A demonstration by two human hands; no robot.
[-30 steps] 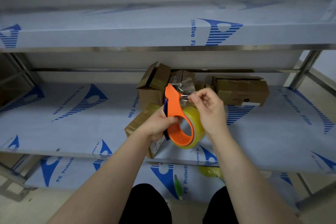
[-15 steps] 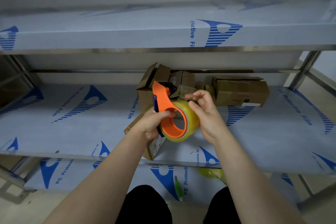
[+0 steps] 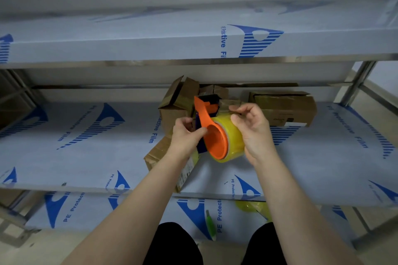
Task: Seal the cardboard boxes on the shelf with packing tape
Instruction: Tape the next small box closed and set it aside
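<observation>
Packing tape (image 3: pixel 233 135), a yellow roll on an orange dispenser (image 3: pixel 213 137), sits mid-frame, gripped by the left hand (image 3: pixel 186 136) while the right hand (image 3: pixel 253 130) pinches its loose end, the dispenser now tipped flatter than a second ago, apparently readying a strip for the unsealed cardboard boxes (image 3: pixel 172 112) beyond on the shelf (image 3: pixel 86 157).

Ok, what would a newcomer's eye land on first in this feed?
The orange tape dispenser mid-frame, gripped by the left hand, while the right hand pinches tape from its yellow tape roll. Behind them, brown cardboard boxes cluster on the blue-printed shelf, one with flaps open.
</observation>
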